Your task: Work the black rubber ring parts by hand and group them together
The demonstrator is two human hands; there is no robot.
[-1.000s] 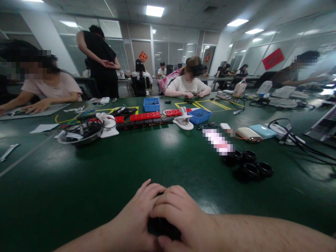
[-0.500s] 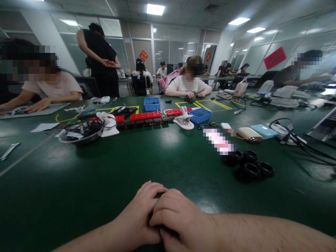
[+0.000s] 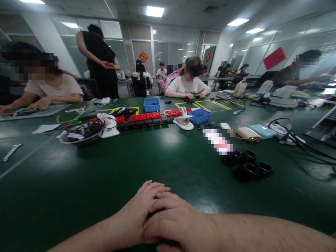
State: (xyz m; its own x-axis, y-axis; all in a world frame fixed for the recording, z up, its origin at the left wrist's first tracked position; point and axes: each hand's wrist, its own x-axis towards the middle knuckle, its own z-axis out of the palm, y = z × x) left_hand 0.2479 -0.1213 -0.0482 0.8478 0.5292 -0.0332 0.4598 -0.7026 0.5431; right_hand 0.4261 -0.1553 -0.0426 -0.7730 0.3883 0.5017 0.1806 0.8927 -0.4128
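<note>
My left hand (image 3: 138, 210) reaches in from the bottom left, over the near part of the green table (image 3: 105, 168). Its fingers point forward, fairly straight, and no object shows in them. Across it from the right comes my right hand (image 3: 175, 217), its fingers bent over the left hand's thumb side and clasping it. The undersides of both hands are hidden. Nearest to them, farther right, sits a group of several black ring-shaped parts (image 3: 250, 169), with a blurred-out pink-white phone-like thing (image 3: 217, 141) just behind.
Mid-table lie red-and-black power strips (image 3: 145, 116), blue bins (image 3: 200, 115), a white clip stand (image 3: 183, 120) and a metal bowl (image 3: 81, 138) of black parts. A wrench (image 3: 11, 153) rests far left. Cables (image 3: 296, 138) and power banks (image 3: 249, 134) lie right. Co-workers sit around the table.
My right hand's fingers have shifted slightly and stretched farther across my left hand. The view has tilted a little; the things on the table have not moved.
</note>
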